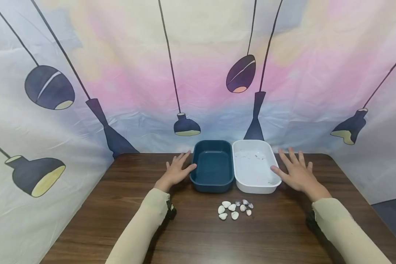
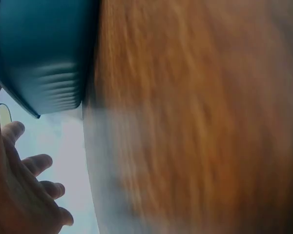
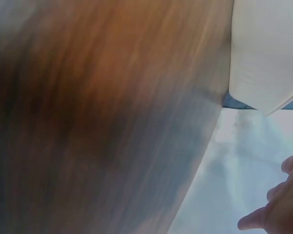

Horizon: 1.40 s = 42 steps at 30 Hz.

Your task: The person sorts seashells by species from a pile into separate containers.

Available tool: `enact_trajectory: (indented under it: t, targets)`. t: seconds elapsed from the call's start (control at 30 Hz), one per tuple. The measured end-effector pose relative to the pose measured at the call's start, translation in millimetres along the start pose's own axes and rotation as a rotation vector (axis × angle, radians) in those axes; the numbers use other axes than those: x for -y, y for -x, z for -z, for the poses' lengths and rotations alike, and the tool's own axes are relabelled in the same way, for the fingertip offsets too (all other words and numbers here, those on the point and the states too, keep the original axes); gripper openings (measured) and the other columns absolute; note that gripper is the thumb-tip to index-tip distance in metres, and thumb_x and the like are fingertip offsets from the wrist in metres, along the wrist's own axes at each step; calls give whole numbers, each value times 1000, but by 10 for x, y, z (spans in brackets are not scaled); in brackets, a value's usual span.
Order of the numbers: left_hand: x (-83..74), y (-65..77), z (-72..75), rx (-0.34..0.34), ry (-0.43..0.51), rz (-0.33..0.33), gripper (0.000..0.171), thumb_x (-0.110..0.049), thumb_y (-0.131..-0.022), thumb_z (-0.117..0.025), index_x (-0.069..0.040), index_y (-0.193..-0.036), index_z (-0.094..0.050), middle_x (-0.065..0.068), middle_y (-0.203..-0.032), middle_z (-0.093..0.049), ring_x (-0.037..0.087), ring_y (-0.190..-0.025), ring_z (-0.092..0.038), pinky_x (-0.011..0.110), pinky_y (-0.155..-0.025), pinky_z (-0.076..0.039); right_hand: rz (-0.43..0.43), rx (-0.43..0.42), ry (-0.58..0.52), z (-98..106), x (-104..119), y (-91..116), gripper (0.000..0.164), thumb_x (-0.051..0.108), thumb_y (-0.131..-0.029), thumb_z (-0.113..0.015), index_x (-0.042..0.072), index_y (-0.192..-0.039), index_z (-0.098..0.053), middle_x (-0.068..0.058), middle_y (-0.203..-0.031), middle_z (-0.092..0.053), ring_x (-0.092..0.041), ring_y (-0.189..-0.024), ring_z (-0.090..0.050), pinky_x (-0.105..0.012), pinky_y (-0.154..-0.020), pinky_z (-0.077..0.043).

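Note:
Two rectangular trays stand side by side near the table's back edge: a dark teal tray (image 1: 212,187) on the left and a white tray (image 1: 255,189) on the right. My left hand (image 1: 175,171) is at the teal tray's left side, fingers spread, thumb close to the rim. At the white tray's right side my right hand (image 1: 298,175) has its fingers spread, the thumb over or at the rim. Neither hand grips anything. Small dark bits lie in the white tray. In front of the trays several small pale shells (image 1: 232,207) lie on the table, some purplish.
The dark wooden table (image 1: 191,234) reaches back to a hanging cloth (image 1: 135,73) printed with lamps, which rises just behind the trays. Cuffs of light sleeves (image 1: 333,211) and dark wrist bands surround both wrists.

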<state>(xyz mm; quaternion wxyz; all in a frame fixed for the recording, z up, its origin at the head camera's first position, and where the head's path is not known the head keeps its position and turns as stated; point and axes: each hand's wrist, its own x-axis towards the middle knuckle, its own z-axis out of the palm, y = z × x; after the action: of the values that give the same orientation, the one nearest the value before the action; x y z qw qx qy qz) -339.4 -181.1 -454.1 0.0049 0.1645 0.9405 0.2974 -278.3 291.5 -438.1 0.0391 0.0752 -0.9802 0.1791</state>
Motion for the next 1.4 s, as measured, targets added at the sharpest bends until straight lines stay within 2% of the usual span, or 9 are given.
enact_trajectory:
  t: [0.2,0.37,0.47,0.73,0.97,1.17,1.4]
  targets:
    - [-39,-38,-83,-10,119,-5,72,-40,-110,-53,-16,-170,-22,24,-173,-19,53,-157,-8,76,-119,1,13,-7,-1,-16,62,3,94,71,-104,-40,13,-171,-8,-32,-172,1,-65,-152,7,-89,-108,0]
    - [-48,-78,-193,-33,305,43,70,-31,-109,-53,-18,-170,-23,16,-174,-20,43,-159,-17,69,-123,-17,27,-19,-5,-16,103,10,93,70,-104,-41,13,-171,-11,-32,-172,-1,-64,-152,6,-88,-109,0]
    - [-60,-90,-256,-54,387,60,67,-28,-109,-51,-22,-170,-26,9,-175,-22,37,-159,-23,64,-122,-26,39,-27,-8,-19,126,13,92,69,-104,-42,13,-171,-12,-32,-172,-2,-63,-153,6,-87,-109,0]
    - [-106,-90,-361,-81,528,94,57,-26,-111,-48,-27,-167,-35,7,-173,-28,35,-158,-25,62,-123,-27,78,-41,-33,-1,253,68,87,64,-107,-44,13,-171,-14,-31,-172,-2,-64,-153,3,-89,-108,-3]
    - [-75,-59,-435,-91,636,100,58,-21,-111,-45,-18,-168,-32,10,-174,-23,36,-160,-19,61,-124,-24,124,-33,-64,-70,408,128,85,61,-106,-47,15,-171,-16,-28,-174,-4,-61,-154,3,-87,-110,-5]
    - [-79,-73,-443,-123,694,80,59,-16,-109,-47,-14,-167,-34,12,-174,-24,38,-160,-17,63,-124,-22,169,-48,-88,-89,503,150,85,59,-105,-54,14,-170,-22,-26,-174,-7,-59,-155,2,-84,-113,-6]
    - [-118,-73,-432,-126,736,83,59,-17,-109,-49,-17,-167,-35,9,-174,-23,36,-160,-16,62,-125,-21,208,-39,-98,-118,614,199,85,57,-104,-58,15,-170,-24,-24,-175,-7,-57,-157,2,-81,-116,-9]
